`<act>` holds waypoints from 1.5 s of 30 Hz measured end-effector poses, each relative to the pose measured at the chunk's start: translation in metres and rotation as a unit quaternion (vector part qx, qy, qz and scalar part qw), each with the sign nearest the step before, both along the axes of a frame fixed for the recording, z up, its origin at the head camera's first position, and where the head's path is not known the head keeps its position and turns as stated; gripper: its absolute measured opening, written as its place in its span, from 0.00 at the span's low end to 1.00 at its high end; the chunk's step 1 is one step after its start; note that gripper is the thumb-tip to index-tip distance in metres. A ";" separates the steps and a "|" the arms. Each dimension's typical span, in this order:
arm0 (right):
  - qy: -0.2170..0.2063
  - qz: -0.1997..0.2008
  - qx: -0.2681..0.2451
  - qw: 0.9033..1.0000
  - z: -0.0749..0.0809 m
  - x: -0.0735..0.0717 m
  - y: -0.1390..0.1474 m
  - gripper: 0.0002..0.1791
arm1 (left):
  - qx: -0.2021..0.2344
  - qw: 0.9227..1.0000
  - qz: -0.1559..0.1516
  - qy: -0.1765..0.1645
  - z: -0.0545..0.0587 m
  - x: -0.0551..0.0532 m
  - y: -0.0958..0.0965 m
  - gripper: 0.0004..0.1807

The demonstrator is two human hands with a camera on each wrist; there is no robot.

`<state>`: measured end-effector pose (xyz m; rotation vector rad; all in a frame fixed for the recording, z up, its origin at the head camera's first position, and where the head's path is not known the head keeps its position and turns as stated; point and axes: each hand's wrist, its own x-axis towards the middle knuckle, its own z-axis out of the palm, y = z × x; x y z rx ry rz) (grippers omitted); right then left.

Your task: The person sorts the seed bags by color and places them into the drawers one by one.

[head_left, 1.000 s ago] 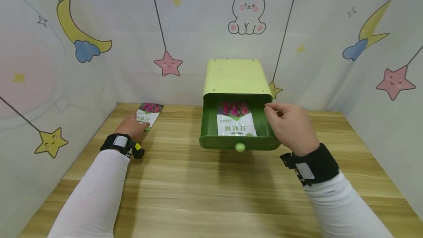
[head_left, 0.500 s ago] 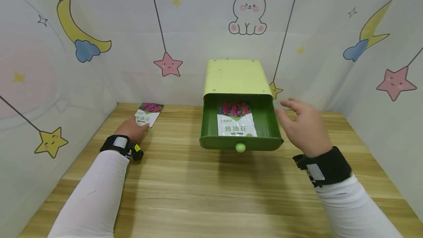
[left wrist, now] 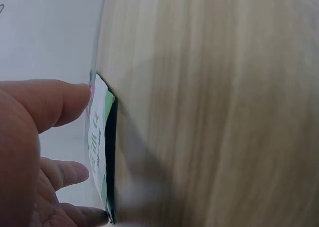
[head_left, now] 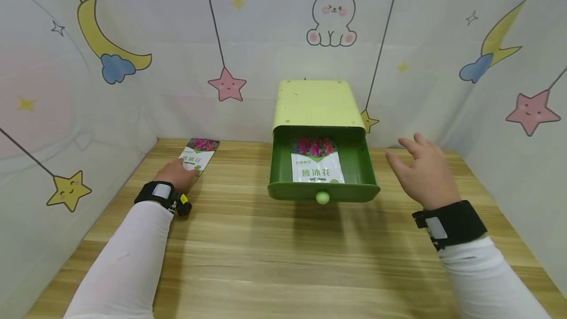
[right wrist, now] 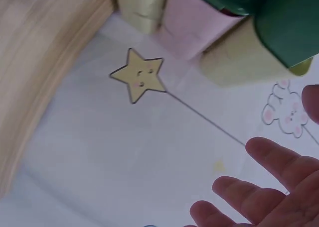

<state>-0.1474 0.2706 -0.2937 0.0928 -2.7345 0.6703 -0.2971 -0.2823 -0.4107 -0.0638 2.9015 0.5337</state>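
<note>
Your left hand [head_left: 177, 175] rests with straight fingers on the seed packet [head_left: 198, 154] lying flat at the far left of the tabletop [head_left: 283, 260]. Your right hand [head_left: 425, 174] hangs in the air, fingers spread and holding nothing, just right of the open green drawer [head_left: 367, 171], where a second seed packet [head_left: 316, 160] lies.

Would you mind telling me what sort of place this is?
Probably a small staged tabletop booth: a wooden table enclosed by a cartoon-printed backdrop, with a green drawer box holding a seed packet.
</note>
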 end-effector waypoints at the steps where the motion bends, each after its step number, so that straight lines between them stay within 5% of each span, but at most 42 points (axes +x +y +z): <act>1: -0.004 -0.003 0.006 1.000 -0.002 -0.001 0.003 0.37 | -0.005 1.000 0.002 0.000 -0.001 0.000 0.000 0.45; 16: -0.047 -0.019 0.051 0.997 -0.020 -0.006 0.026 0.44 | -0.051 0.999 0.012 0.002 0.001 0.003 0.006 0.36; 27: -0.052 -0.020 0.052 0.997 -0.021 -0.006 0.027 0.44 | -0.059 0.995 0.082 -0.002 0.008 0.014 0.014 0.36; 37: -0.058 -0.022 0.053 0.997 -0.021 -0.006 0.026 0.44 | -0.055 0.995 0.080 0.022 0.010 0.012 0.011 0.37; 45: -0.057 -0.018 0.052 0.997 -0.021 -0.007 0.024 0.44 | -0.056 0.997 0.059 0.000 0.009 0.006 0.001 0.39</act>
